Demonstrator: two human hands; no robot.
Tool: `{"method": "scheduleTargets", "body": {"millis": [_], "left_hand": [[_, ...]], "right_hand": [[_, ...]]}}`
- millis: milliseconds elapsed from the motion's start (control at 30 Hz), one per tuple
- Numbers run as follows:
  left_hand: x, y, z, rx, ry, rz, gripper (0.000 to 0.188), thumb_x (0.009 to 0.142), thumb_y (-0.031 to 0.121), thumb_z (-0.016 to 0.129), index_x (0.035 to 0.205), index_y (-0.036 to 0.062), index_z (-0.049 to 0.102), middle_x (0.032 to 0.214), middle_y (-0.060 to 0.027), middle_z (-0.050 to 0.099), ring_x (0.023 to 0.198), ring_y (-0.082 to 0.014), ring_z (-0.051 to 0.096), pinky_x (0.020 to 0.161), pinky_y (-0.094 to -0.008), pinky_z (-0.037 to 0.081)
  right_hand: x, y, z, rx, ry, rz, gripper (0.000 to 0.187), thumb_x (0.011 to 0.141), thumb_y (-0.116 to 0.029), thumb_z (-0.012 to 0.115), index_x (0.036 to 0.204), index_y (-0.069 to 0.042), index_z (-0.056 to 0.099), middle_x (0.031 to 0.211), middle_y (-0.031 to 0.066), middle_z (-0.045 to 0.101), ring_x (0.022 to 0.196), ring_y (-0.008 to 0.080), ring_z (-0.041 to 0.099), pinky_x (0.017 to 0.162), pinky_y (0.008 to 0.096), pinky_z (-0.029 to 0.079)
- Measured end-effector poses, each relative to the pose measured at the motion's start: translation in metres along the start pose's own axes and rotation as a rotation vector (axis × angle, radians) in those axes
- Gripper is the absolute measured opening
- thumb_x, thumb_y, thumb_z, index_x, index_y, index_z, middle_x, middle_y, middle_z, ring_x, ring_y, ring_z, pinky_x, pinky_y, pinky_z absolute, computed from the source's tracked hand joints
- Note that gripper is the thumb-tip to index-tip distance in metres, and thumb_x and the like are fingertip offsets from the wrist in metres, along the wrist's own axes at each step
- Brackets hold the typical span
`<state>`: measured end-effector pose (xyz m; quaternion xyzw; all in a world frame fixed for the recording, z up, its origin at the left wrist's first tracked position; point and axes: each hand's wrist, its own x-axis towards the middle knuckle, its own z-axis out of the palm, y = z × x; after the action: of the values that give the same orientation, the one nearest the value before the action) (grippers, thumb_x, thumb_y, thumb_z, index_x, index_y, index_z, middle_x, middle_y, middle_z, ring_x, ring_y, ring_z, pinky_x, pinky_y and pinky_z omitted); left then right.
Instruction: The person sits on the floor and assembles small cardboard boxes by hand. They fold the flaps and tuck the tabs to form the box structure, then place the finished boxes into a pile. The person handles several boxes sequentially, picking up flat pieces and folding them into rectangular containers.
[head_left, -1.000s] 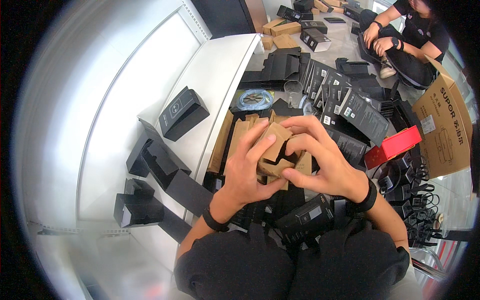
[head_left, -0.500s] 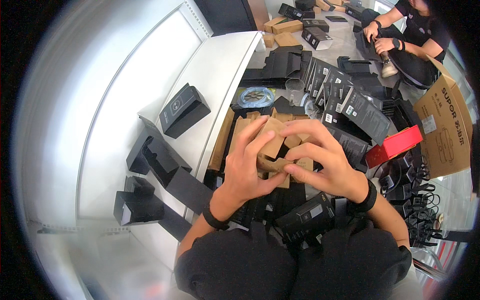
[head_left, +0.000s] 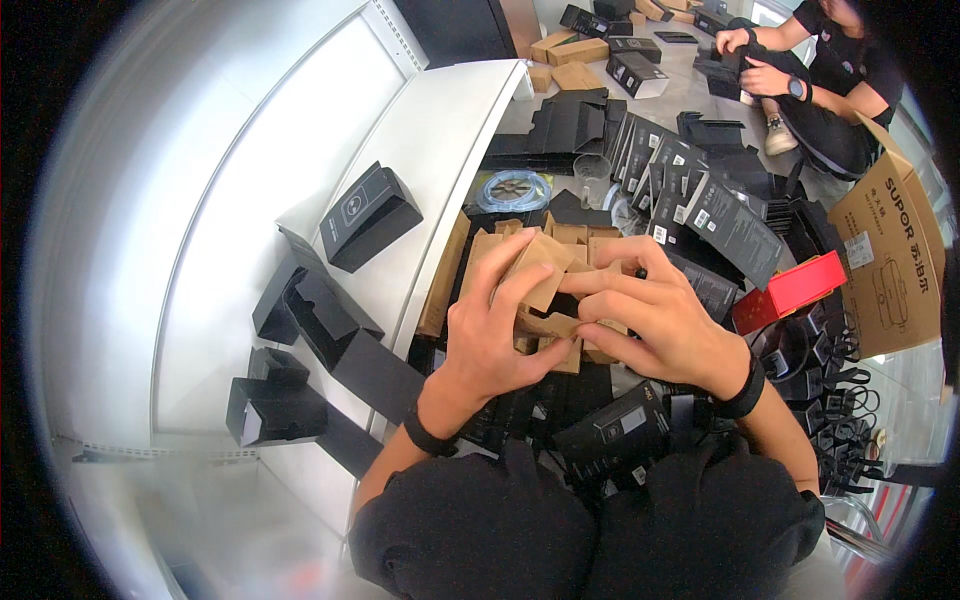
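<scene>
Between my hands is a small brown cardboard box with loose flaps. My left hand curls around its left side, fingers on the top and thumb underneath. From the right, my right hand pinches a lower flap of the box, its fingertips at the near edge. More folded brown cardboard inserts lie right behind the hands, partly covered by them. Closer to my body a black printed box lies tilted by my lap.
Opened black boxes stand on the white shelf at left. Flat black cartons, a blue cable coil and a clear cup lie ahead. A red box, large carton and another person are at right.
My right hand has shifted slightly right, its fingers more gathered at the box's flap. The box has turned a little. The other person's hands have moved apart around a black box.
</scene>
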<state>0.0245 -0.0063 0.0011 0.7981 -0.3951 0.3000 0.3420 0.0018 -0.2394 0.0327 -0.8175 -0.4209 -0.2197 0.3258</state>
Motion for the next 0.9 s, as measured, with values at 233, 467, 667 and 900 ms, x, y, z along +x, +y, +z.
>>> {"method": "scheduleTargets", "body": {"millis": [233, 467, 667, 900], "left_hand": [[-0.002, 0.000, 0.005, -0.016, -0.003, 0.003, 0.074, 0.066, 0.016, 0.090, 0.133, 0.0086, 0.059, 0.143, -0.0199, 0.057, 0.116, -0.0392, 0.068, 0.088, -0.0410, 0.061], [-0.002, 0.002, 0.004, -0.008, -0.018, 0.009, 0.069, 0.066, 0.018, 0.090, 0.128, 0.0083, 0.061, 0.141, -0.0188, 0.058, 0.110, -0.0375, 0.070, 0.085, -0.0405, 0.061], [-0.005, 0.000, 0.005, -0.017, -0.029, 0.013, 0.064, 0.065, 0.020, 0.091, 0.122, 0.0076, 0.063, 0.139, -0.0186, 0.059, 0.108, -0.0377, 0.070, 0.084, -0.0421, 0.060], [-0.005, 0.001, 0.005, -0.026, 0.016, 0.014, 0.061, 0.067, 0.019, 0.092, 0.120, 0.0064, 0.064, 0.137, -0.0206, 0.061, 0.113, -0.0393, 0.068, 0.089, -0.0431, 0.059]], "right_hand": [[-0.001, 0.001, 0.007, 0.006, -0.003, -0.018, 0.018, 0.087, -0.013, 0.075, 0.099, -0.008, 0.063, 0.113, 0.0084, 0.060, 0.101, 0.0317, 0.057, 0.083, 0.0404, 0.055], [-0.005, -0.001, 0.015, 0.073, 0.079, 0.030, 0.019, 0.083, -0.012, 0.078, 0.093, -0.006, 0.062, 0.105, 0.0114, 0.051, 0.094, 0.0308, 0.053, 0.077, 0.0405, 0.049], [-0.011, -0.007, 0.024, 0.206, 0.098, 0.146, 0.022, 0.080, -0.010, 0.080, 0.093, -0.006, 0.063, 0.109, 0.0130, 0.050, 0.098, 0.0301, 0.052, 0.078, 0.0388, 0.047], [-0.011, -0.014, 0.050, 0.584, 0.347, 0.447, 0.051, 0.086, -0.018, 0.080, 0.128, -0.006, 0.053, 0.130, 0.0137, 0.048, 0.118, 0.0272, 0.051, 0.093, 0.0384, 0.048]]}}
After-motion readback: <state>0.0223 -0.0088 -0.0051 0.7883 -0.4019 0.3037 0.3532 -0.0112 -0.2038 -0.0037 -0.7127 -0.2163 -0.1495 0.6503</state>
